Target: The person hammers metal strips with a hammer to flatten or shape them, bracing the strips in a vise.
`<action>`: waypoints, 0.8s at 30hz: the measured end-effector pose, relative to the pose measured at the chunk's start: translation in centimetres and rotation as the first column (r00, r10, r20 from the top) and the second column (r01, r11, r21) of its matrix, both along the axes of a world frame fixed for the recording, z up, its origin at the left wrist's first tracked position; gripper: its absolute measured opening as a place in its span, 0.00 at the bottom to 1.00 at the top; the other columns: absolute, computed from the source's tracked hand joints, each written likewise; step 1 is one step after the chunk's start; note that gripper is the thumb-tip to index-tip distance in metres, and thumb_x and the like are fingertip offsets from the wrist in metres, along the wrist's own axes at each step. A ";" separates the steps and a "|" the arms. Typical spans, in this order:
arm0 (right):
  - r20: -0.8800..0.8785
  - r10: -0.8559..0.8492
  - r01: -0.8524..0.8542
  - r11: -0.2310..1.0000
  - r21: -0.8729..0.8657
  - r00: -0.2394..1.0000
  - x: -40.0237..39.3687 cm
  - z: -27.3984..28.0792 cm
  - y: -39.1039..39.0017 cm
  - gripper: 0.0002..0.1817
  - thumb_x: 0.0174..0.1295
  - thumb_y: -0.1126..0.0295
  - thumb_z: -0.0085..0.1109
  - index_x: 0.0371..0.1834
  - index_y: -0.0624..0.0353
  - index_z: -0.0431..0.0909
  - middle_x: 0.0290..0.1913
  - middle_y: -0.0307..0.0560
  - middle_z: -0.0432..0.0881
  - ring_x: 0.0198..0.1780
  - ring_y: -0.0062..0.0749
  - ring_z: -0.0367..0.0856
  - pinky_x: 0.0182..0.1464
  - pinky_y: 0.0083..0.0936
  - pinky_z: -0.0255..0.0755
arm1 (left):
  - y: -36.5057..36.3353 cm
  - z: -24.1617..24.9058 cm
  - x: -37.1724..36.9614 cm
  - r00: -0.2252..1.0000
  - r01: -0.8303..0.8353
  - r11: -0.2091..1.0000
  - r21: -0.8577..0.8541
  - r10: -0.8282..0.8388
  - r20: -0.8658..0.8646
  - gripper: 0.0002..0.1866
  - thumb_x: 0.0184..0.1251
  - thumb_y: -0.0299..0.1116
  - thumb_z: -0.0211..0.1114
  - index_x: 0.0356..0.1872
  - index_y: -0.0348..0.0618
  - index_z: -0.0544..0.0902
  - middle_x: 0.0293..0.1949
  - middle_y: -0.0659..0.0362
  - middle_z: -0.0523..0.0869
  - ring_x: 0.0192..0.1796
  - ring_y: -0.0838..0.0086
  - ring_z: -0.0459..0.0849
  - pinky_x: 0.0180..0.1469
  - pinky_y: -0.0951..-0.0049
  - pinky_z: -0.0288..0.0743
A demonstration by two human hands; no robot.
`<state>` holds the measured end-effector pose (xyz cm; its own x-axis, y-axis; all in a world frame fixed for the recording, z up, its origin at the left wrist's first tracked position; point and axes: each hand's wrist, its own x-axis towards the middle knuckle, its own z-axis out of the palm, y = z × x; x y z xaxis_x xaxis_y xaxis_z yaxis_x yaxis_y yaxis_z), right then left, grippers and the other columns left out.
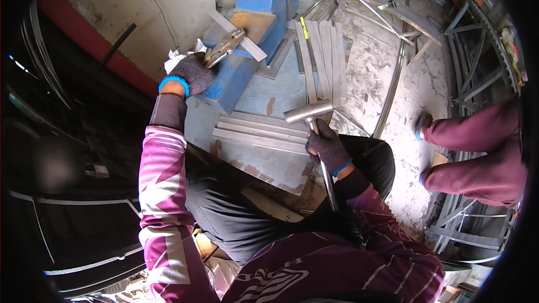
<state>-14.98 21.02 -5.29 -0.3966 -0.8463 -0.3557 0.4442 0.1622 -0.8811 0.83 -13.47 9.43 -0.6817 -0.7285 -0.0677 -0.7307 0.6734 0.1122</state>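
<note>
My left hand [193, 74], in a dark glove, is closed around the handles of locking pliers [225, 46]. The jaws of the pliers are at a flat metal bar [252, 49], which lies aslant over the blue vise [227, 81]. Something white and crumpled [175, 59] shows beside that hand. My right hand [325, 143], also gloved, grips a metal hammer [307, 111] by its handle, close below the head. The hammer head is above the near ends of several flat bars [327, 62] on the metal table [261, 98].
More metal strips [261, 133] lie along the table's near side. At the right stands another person, with maroon trouser legs [474, 157] in view. A wooden bench [393, 8] is farther back, a metal rack [474, 50] at the far right. A wall [135, 17] rises at the left.
</note>
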 end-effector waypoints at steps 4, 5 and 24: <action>-0.080 -0.006 0.004 1.000 -0.030 0.997 0.0 0.5 -0.2 0.13 0.74 0.66 0.56 0.59 0.50 0.72 0.23 0.32 0.68 0.20 0.17 0.68 0.19 0.20 0.63 | 0.0 0.1 -0.1 1.000 0.001 1.000 -0.029 0.000 0.027 0.25 0.63 0.46 0.62 0.53 0.35 0.84 0.46 0.37 0.88 0.51 0.44 0.88 0.57 0.53 0.80; -0.092 -0.010 0.005 0.999 -0.054 0.996 -0.2 1.0 -0.3 0.14 0.74 0.67 0.56 0.61 0.52 0.73 0.25 0.31 0.68 0.22 0.16 0.68 0.19 0.20 0.63 | -0.1 0.1 -0.2 1.000 -0.004 1.000 -0.027 0.004 0.021 0.25 0.63 0.46 0.62 0.53 0.35 0.84 0.46 0.37 0.88 0.51 0.44 0.88 0.57 0.53 0.80; -0.901 -0.373 -0.342 0.895 -0.286 -0.221 -8.7 24.6 -22.2 0.26 0.71 0.52 0.56 0.64 0.57 0.75 0.57 0.62 0.82 0.59 0.61 0.80 0.60 0.49 0.75 | 1.2 3.3 -1.0 0.994 -0.088 0.994 -0.063 0.091 0.054 0.25 0.58 0.32 0.59 0.58 0.45 0.85 0.53 0.43 0.88 0.58 0.46 0.86 0.61 0.54 0.79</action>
<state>-23.72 -1.18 19.34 0.0523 -0.6968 0.7154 -0.9585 -0.2360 -0.1598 -0.15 -12.26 12.73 -0.6100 -0.7903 -0.0584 -0.7923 0.6093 0.0301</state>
